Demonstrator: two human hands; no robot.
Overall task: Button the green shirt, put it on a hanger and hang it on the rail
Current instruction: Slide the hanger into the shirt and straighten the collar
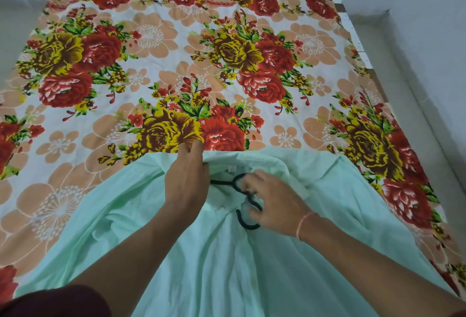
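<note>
Over the flowered sheet point(156, 39), we are gripping the green shirt point(201, 266) by its collar with our left hand point(187, 180), our right hand point(273, 207) holding the hanger point(249, 226) at its neck.

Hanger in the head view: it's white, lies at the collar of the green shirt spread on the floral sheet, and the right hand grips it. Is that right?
Not quite: the hanger is black, not white, as the head view shows. It does lie at the collar of the green shirt spread on the floral sheet, and the right hand grips it.
</note>
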